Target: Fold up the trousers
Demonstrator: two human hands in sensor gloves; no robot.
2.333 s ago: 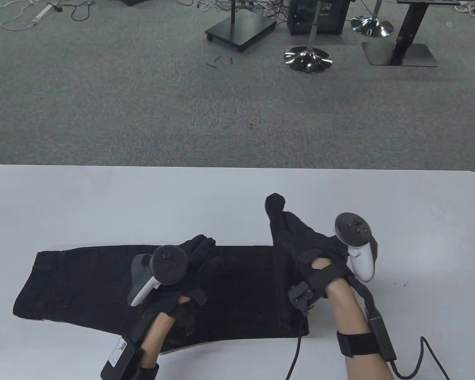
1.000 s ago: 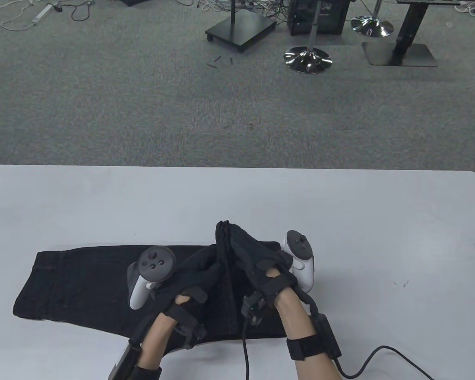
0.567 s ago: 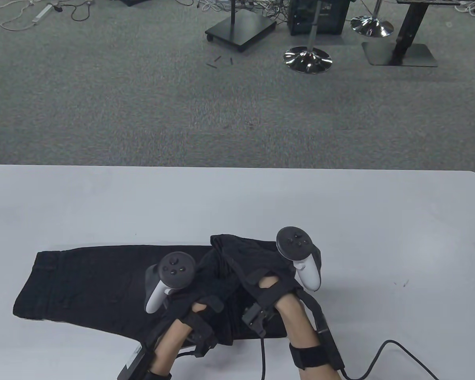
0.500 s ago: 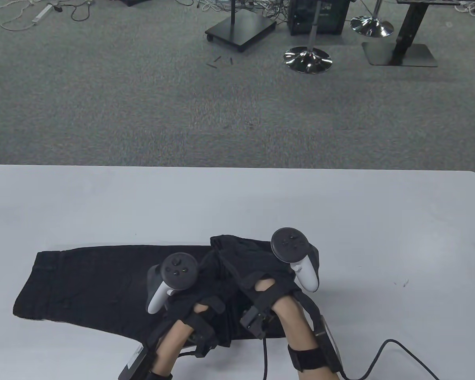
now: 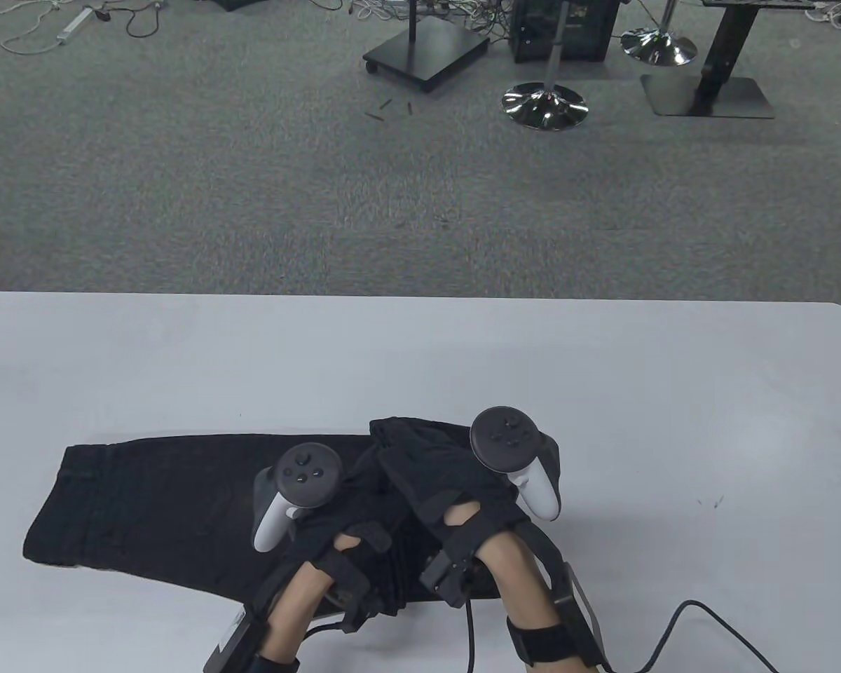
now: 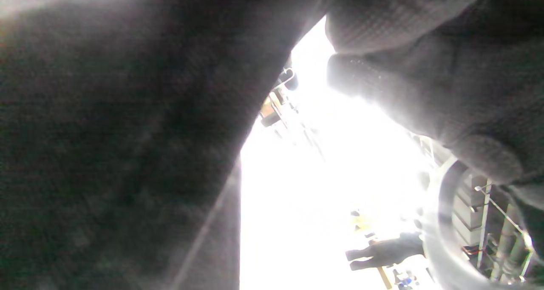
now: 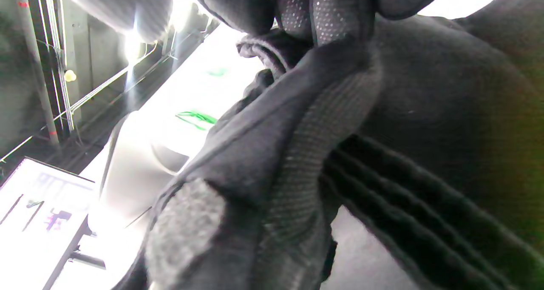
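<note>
Black trousers (image 5: 154,498) lie flat along the near side of the white table (image 5: 603,392), waist end to the left. Their right end is doubled back to the left in a raised, bunched fold. My right hand (image 5: 427,470) grips that folded leg end; in the right wrist view its fingers (image 7: 331,13) pinch the dark cloth (image 7: 446,111). My left hand (image 5: 364,519) sits against the trousers just left of the fold, its fingers hidden under the raised cloth. The left wrist view shows dark cloth (image 6: 106,132) and gloved fingers (image 6: 425,69) apart from it.
The table's far edge runs across the middle of the table view, with grey carpet beyond. Chrome stool bases (image 5: 544,105) and a black stand base (image 5: 426,55) stand far off on the floor. A cable (image 5: 708,617) trails from my right wrist over the near table.
My right hand has carried the leg end leftward over the trousers and lower, up to my left hand. Over the last half second both hands shifted slightly left.
</note>
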